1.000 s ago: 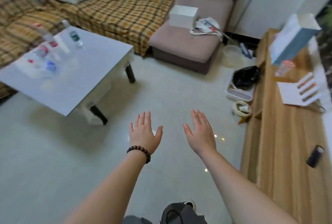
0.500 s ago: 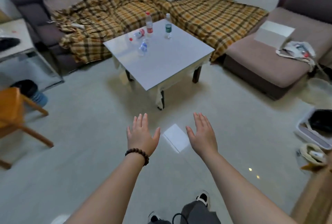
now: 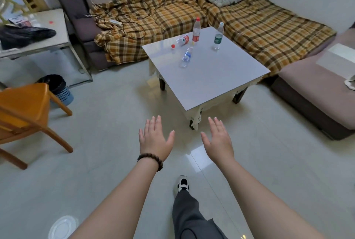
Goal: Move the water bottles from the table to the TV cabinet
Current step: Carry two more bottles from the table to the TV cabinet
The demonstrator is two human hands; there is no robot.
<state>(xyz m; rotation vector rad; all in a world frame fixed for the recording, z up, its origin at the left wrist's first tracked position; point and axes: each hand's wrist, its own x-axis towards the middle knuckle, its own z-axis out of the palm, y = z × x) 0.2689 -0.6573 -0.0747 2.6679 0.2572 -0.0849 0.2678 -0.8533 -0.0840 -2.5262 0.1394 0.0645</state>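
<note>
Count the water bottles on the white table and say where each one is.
4. Upright red-label bottle and upright green-label bottle at the far edge; lying red-label bottle at the far left; lying blue-label bottle nearer the middle. None seems hidden.

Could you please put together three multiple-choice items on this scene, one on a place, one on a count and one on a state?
1. Where does the green-label bottle stand?
A. near the table's far edge, by the plaid sofa
B. on the floor
C. on the orange chair

2. How many bottles are on the table?
A. two
B. four
C. six

3. What state are the two hands in?
A. each gripping a bottle
B. open and empty
C. fists on the table

Answers:
1. A, it stands upright close to the far edge.
2. B, two are upright, the green-label bottle and the red-label bottle, and two lie down, the blue-label bottle and another red-label one.
3. B, the left hand and right hand are spread flat above the floor.
</note>
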